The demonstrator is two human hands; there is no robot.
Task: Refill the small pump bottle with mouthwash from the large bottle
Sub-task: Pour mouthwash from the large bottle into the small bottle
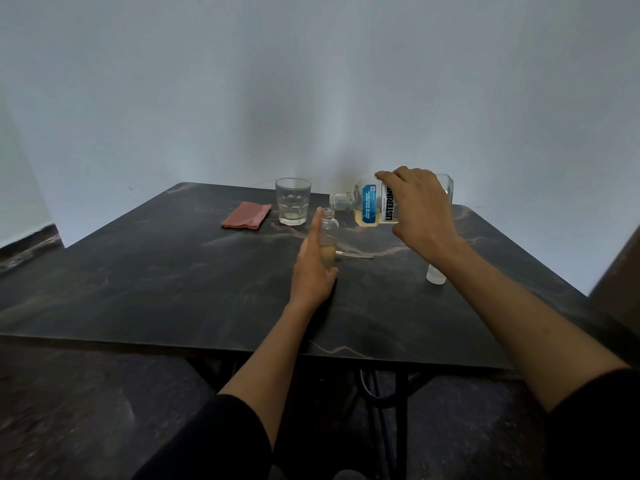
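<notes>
Two forearms in dark sleeves pushed up to the elbows reach forward over the dark marbled table (pixel 173 271). The left hand (pixel 313 265) stands on its edge on the table, the fingers straight and together, pointing up and away. Its palm lies against the left side of the small bottle (pixel 328 239) and the thumb comes around the base; the fingers do not curl around it. The small bottle stands upright, its neck is open, and there is yellowish liquid in its lower part. Just right of it, a thin white tube (pixel 355 255) lies flat on the table. Further right, a small frosted cap (pixel 435 276) stands on the table, partly hidden under the right wrist.

The right hand (pixel 420 206) is raised above the table and grips the large bottle (pixel 372 206) from above, with the fingers curled over its body. The large bottle is tipped almost level, and its open mouth points left, just above and beside the neck of the small bottle. A little yellow liquid lies along its lower side.

Behind, a glass (pixel 293 201) stands upright, and a folded pink cloth (pixel 246 215) lies to its left.
</notes>
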